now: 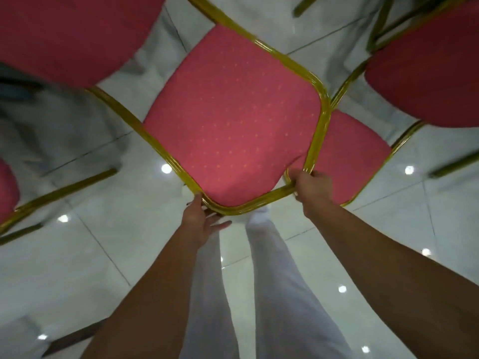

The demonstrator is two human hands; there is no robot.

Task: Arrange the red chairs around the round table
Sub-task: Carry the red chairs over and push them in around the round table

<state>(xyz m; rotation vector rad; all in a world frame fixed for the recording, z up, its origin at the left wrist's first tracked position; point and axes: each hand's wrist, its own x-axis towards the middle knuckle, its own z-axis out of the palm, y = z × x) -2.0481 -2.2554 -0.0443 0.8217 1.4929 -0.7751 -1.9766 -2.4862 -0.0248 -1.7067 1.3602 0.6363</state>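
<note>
Gold tubing edges the back of the red chair [233,125] you hold. Your right hand [313,187] curls round its near corner, and your left hand [199,218] lies straight-fingered against the other corner. Beyond your right grip a neighbouring chair [427,68] sits close, so swinging that way risks clashing frames. The unclasped left side could also slip.

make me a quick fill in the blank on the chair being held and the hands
1. The right hand grips the red chair by its gold ____.
2. The left hand touches that chair with its fingers ____, not curled.
3. The person's trousers are ____.
4. The floor is laid with glossy ____.
Missing words: frame; straight; white; tiles.
</note>
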